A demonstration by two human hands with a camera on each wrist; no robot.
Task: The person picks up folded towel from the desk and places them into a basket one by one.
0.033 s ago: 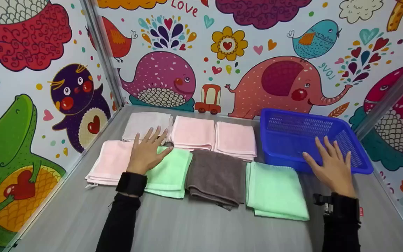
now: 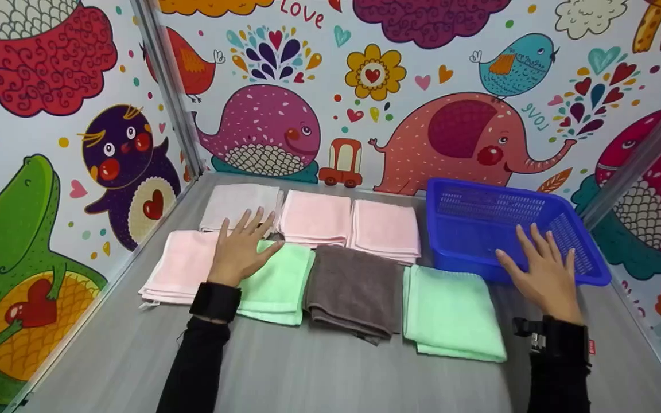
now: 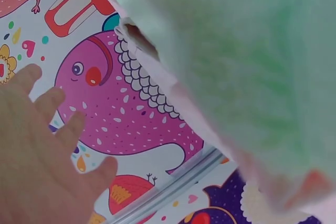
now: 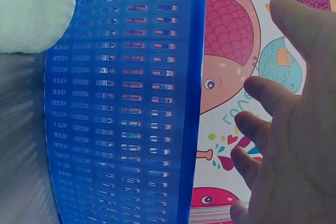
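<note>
With fingers spread, my left hand (image 2: 240, 255) hovers over a folded pink towel (image 2: 175, 267) and a folded mint-green towel (image 2: 279, 284), partly covering both in the head view. My right hand (image 2: 548, 281), fingers also spread, overlaps the front right of a blue plastic basket (image 2: 436, 229). Neither hand holds anything. Between them lie a folded grey-brown towel (image 2: 356, 289) and a second mint-green towel (image 2: 454, 315). In the right wrist view, the basket's slotted side (image 4: 115, 103) stands beside the spread fingers (image 4: 257, 129).
Behind the front row lie a folded pale greyish towel (image 2: 236, 201) and two folded pink towels, one at the middle (image 2: 316, 218) and one nearer the basket (image 2: 387, 229). The grey table (image 2: 330, 378) meets cartoon-printed walls (image 2: 330, 74) at the back and sides.
</note>
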